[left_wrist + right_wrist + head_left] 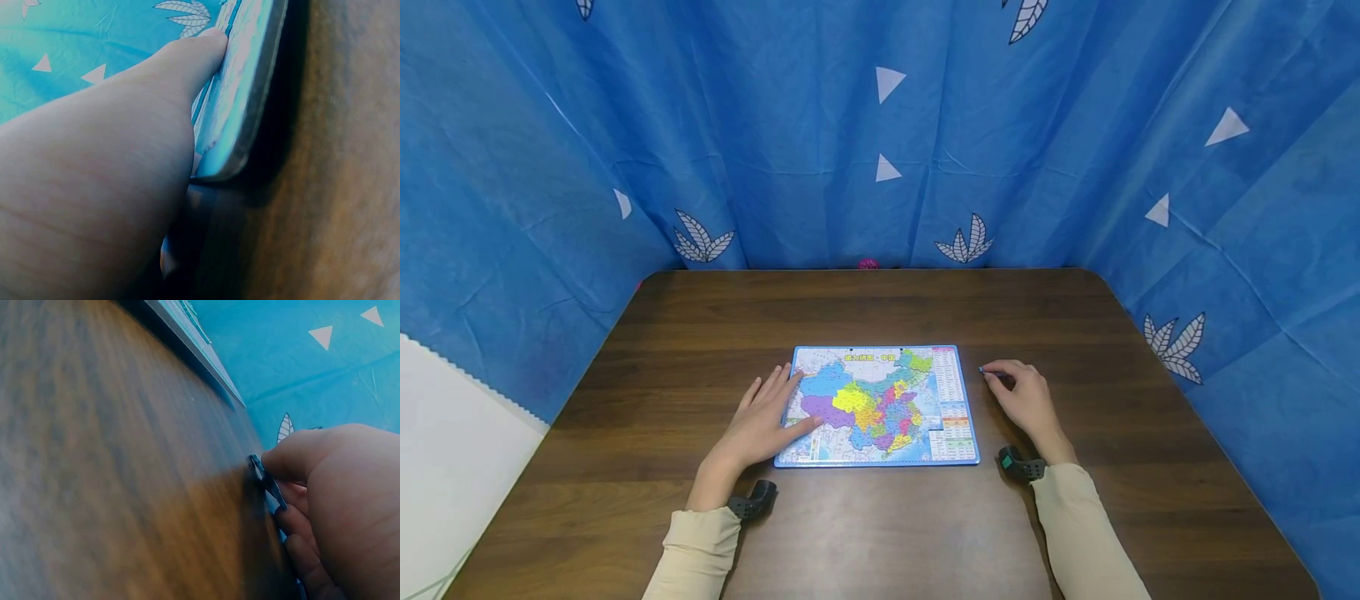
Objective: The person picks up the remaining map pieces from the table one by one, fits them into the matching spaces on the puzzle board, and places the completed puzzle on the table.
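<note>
A flat map puzzle board (951,417) with a blue rim and many-coloured regions lies on the table between the two hands. My left hand (767,421) rests with spread fingers over the board's left edge, its thumb reaching onto the map. In the left wrist view the thumb (200,53) lies along the board's surface near a rounded corner. Right of the board, my right hand (1026,404) pinches a small thin piece (269,481), dark with some blue, between thumb and fingertips, low over the wood. The fingers partly hide this piece.
The dark brown wooden table (887,533) extends on all sides of the board. A blue curtain (820,125) with white leaves and triangles hangs behind and beside it. Each wrist wears a black camera strap (752,502). Something white (452,458) stands at the far left.
</note>
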Motion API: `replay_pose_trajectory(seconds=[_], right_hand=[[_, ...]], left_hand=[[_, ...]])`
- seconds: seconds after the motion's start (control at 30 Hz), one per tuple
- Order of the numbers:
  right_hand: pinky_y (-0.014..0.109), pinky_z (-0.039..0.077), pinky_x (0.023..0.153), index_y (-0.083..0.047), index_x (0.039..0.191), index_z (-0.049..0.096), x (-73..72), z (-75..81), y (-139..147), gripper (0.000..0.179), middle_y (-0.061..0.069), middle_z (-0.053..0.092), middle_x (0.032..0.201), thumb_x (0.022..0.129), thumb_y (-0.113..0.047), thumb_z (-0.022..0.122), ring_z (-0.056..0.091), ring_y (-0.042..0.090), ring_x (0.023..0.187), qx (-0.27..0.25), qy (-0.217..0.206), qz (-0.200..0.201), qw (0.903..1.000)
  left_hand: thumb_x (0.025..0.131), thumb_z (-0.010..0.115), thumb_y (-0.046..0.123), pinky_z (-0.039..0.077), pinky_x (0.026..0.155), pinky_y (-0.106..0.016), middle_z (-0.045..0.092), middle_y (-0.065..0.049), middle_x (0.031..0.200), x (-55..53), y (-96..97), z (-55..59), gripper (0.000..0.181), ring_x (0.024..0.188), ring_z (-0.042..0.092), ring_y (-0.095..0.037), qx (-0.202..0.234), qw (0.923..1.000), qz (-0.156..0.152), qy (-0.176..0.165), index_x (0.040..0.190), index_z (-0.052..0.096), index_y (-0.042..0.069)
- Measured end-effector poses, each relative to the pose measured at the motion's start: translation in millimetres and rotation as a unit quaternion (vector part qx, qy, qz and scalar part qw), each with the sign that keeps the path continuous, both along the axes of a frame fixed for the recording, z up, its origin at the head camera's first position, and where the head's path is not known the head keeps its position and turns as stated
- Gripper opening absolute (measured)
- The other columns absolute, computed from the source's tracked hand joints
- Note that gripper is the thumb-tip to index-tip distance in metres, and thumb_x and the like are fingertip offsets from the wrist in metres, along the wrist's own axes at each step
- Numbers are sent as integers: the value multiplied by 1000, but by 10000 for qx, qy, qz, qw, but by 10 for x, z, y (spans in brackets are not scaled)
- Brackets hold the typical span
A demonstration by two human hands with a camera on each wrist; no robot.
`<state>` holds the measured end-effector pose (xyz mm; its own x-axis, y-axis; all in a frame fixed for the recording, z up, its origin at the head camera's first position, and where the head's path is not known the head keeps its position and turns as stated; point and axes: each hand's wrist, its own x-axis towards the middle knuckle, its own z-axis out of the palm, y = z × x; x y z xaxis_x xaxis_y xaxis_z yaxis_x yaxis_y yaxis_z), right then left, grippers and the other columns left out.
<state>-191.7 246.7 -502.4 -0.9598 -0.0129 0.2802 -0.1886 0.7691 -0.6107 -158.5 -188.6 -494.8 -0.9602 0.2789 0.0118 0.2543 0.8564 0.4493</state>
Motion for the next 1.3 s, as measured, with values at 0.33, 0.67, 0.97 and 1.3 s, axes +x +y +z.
replay_pose_trajectory(seconds=[0.33,0.67,0.97,1.3], right_hand=[[57,51,96,-6,116,75,6,9,1,20,18,72,124,100,-15,68,62,39,112,-16,-14,46,10000],[54,54,91,-6,116,75,3,19,-4,20,17,74,120,99,-14,69,64,35,106,-72,128,18,9999],[53,58,92,-8,120,74,6,28,-16,24,15,72,120,96,-10,73,68,34,104,-264,278,168,9991],[51,59,93,-7,121,73,29,48,-60,26,16,71,121,95,-7,74,72,34,105,-458,285,327,9980]], left_hand=[[91,62,65,5,127,-62,22,-17,170,6,-6,1,95,159,13,-38,7,10000,-24,22,161,34,7],[91,62,64,5,127,-62,22,-17,170,9,1,-5,95,159,13,-38,6,10000,-17,19,161,34,7],[91,63,64,5,127,-62,21,-17,170,8,2,-3,95,160,13,-38,24,10000,-8,1,161,34,6],[91,62,65,5,127,-63,21,-16,170,12,-4,-8,95,160,13,-37,31,10000,-7,11,161,33,8]])
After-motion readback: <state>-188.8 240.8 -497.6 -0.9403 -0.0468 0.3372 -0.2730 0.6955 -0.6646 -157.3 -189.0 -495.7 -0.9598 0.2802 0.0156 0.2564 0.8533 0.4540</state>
